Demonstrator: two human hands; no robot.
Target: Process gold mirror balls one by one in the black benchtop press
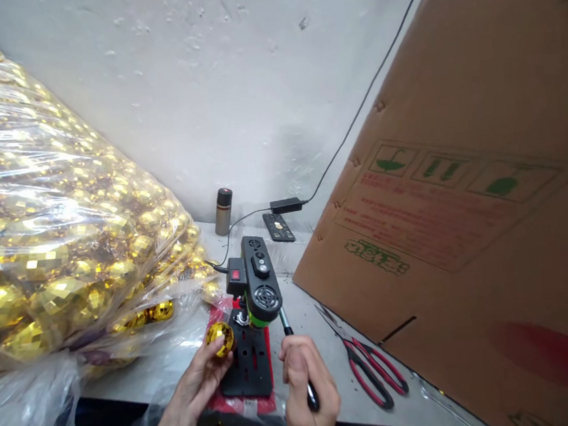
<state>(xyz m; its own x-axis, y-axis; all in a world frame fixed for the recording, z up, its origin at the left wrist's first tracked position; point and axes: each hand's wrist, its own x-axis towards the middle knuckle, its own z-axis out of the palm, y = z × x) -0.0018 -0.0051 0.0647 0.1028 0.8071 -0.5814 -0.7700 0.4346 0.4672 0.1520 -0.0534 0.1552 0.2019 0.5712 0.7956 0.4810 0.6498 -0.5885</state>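
Observation:
My left hand holds a gold mirrored ball between thumb and fingers, beside the black base plate of a small drill press. My right hand is wrapped round the black-gripped handle of a lever on the press's right side. A red-lit switch box is on the left of the press head. The ball is at the plate's left edge, left of the spindle. Red wrapping lies under the plate.
A clear plastic bag of gold balls fills the left. Red-and-black scissors lie right, by a large cardboard box. Behind stand a bottle, a phone and a power adapter with a cable.

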